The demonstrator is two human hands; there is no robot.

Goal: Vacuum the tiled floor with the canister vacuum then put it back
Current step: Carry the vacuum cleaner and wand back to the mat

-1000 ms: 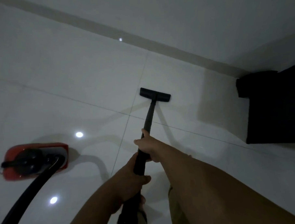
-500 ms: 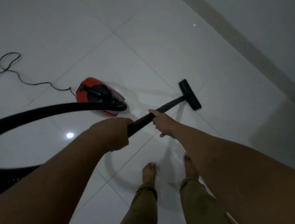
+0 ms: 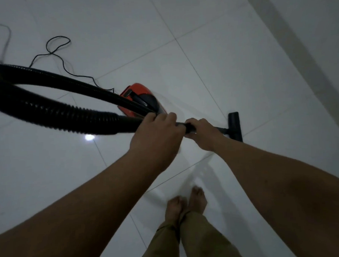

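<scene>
The red and black canister vacuum point(image 3: 139, 94) sits on the white tiled floor point(image 3: 210, 54), just beyond my hands. Its thick ribbed black hose point(image 3: 53, 110) loops in from the left edge to the wand point(image 3: 190, 126). My left hand point(image 3: 157, 136) grips the wand where the hose joins it. My right hand point(image 3: 203, 133) grips the wand a little further down. The black floor nozzle point(image 3: 235, 126) rests on the tiles to the right of my right hand.
A thin black power cord point(image 3: 58, 53) snakes across the tiles at the upper left. A grey skirting strip and wall point(image 3: 297, 51) run along the right side. My bare feet point(image 3: 185, 205) stand together near the bottom, below the wand.
The view has swung left and the canister now lies directly behind my hands. The nozzle has come closer to my feet, and my two hands are nearer together on the wand.
</scene>
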